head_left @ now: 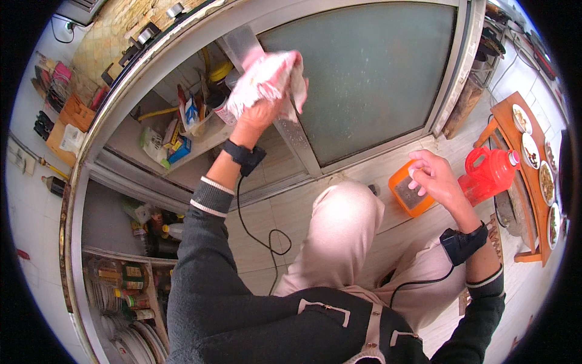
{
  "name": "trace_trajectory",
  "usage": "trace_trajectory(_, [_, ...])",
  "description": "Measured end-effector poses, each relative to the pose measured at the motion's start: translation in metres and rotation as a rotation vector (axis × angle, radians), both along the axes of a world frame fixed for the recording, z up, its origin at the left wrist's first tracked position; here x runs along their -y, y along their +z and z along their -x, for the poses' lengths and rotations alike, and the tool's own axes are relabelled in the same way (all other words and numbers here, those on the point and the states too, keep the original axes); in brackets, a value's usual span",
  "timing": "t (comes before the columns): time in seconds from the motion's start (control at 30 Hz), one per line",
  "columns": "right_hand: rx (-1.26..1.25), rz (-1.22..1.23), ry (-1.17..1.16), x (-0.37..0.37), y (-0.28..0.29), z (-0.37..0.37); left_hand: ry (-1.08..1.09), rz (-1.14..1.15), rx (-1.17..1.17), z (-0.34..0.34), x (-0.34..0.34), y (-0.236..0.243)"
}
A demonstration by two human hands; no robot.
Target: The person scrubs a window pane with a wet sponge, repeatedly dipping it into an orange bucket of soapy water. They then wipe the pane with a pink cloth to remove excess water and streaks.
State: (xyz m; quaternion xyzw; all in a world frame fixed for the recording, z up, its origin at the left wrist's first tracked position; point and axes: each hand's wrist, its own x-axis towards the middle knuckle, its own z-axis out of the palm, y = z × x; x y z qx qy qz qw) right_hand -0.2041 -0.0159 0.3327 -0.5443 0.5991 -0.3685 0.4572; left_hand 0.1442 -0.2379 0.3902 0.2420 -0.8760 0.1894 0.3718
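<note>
My left hand (262,116) is closed on a crumpled pink-and-white cloth (267,79). The cloth lies against the metal frame (297,145) at the edge of a frosted-glass cabinet door (370,79). My right hand (438,177) is held over the right rim of an orange tub (402,207) on the floor. Its fingers are loosely bent with nothing visible in them, and whether they touch the tub I cannot tell. Dark, murky contents show inside the tub. Just right of that hand stands a red plastic jug (492,175) with a handle and a pale cap.
An open cabinet shelf (203,141) at left holds boxes and bags. Below it are bottles and stacked plates (130,343). A wooden bench (508,115) with several bowls of food stands at right. A black cable (257,242) hangs from my left wrist. Stove knobs (145,33) line the counter above.
</note>
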Motion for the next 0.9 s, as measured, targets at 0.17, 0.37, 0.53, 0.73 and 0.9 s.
trace_trajectory(0.17, [-0.03, 0.015, 0.013, -0.006, 0.003, 0.001, 0.161, -0.079, 0.513, -0.004, -0.006, -0.045])
trace_trajectory(0.37, [-0.025, -0.011, 0.019, -0.01, -0.002, 0.005, 0.317, -0.312, 0.082, -0.009, 0.014, 0.01])
trace_trajectory(0.53, [-0.028, -0.051, -0.007, -0.009, 0.0, 0.009, 0.214, 0.217, 0.234, -0.016, 0.025, -0.024])
trace_trajectory(0.73, [-0.036, -0.07, -0.057, -0.015, 0.0, 0.009, 0.055, -0.396, 0.262, -0.055, 0.032, -0.173])
trace_trajectory(0.9, [-0.068, -0.084, -0.051, -0.012, -0.003, 0.012, 0.047, -0.575, 0.449, -0.063, 0.024, -0.259])
